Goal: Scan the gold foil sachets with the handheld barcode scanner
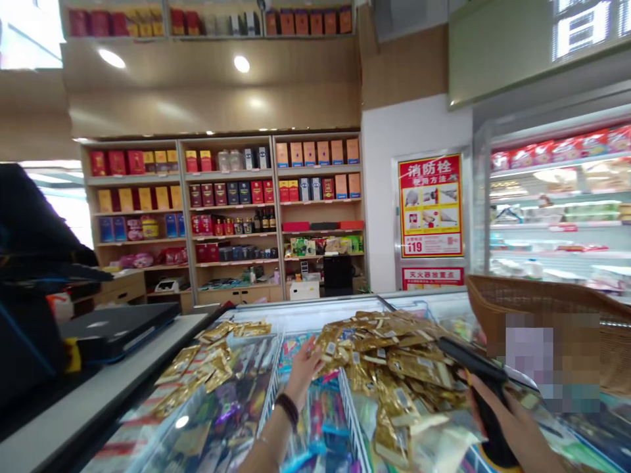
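A dark bracelet circles the wrist of my left hand (304, 365), which reaches over the freezer with its fingers apart at the left edge of a heap of gold packets (394, 348). My right hand (493, 407) is wrapped round the handle of a black handheld scanner (473, 358), whose head points left over the right side of the heap. Below my left hand, colourful packs (325, 417) lie in a white wire basket. More gold packets (211, 368) lie on the left part of the freezer.
A wicker basket (493, 295) stands at the right, partly blurred out. To the left, a black flat device (118, 328) sits on a counter (162, 345). Shelves with boxes (231, 174) and a red poster (431, 203) are behind, a chilled display (557, 210) at right.
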{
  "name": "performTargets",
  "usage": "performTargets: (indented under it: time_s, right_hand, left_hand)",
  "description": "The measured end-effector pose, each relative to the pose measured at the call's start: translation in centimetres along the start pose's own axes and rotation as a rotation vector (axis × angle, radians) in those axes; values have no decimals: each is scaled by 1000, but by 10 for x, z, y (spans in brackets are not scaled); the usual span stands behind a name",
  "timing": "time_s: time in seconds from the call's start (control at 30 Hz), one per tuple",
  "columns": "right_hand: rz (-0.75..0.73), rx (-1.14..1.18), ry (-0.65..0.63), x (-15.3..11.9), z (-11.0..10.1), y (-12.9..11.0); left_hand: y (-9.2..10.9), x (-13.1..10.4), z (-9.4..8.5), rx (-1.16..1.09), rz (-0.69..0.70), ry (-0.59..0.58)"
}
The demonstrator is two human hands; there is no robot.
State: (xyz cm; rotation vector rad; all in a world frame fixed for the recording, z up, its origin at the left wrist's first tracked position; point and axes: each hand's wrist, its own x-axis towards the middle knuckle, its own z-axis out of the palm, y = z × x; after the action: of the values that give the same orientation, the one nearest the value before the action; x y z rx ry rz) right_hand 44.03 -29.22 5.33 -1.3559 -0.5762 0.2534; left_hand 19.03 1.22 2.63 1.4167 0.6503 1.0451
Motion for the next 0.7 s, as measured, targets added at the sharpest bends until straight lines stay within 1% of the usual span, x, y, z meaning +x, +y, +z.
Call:
performTargets:
  time_s: [0.07,0.1,0.13,0.17,0.2,0.23,0.27,0.33,0.4,0.47,0.53,0.6,0.63,0.7]
  right_hand:
    - [-15,-42,19,-5,-8,-4]
    - [-22,-62,24,-8,-10,-4]
    - [-31,-77,33,-11,-11,-5]
    - [-42,-89,44,-14,-11,-5]
    - [-49,-102,44,-17,-10,-4]
    - [-56,-114,39,-20,-8,-4]
    - [-63,-124,30,-22,-5,-3]
    - [-64,-152,2,-25,5,-2]
    - [-38,-174,-56,-27,20,0]
    - [1,-170,-129,-26,38,3]
    - [49,-119,-208,-24,60,7]
    - [104,-49,-292,-23,84,11]
    - [124,-22,-341,-23,97,12]
    - [141,-4,-438,-25,126,11]
  left_hand:
    - [8,11,25,-70,-11,-156]
    - [11,16,32,-64,-20,-200]
    - [13,21,37,-17,-17,-207]
    - [13,24,38,51,-7,-188]
    - [12,27,35,125,12,-151]
    - [10,29,28,200,36,-103]
    - [6,30,17,275,60,-46]
    - [-3,29,-15,441,94,85]
    - [-9,24,-58,635,101,216]
    - [-10,13,-105,844,81,323]
    - [-3,-1,-150,1027,46,399]
    - [7,-15,-188,1151,-1,445]
    - [13,-20,-204,1193,-27,463]
    - [24,-29,-229,1248,-77,495]
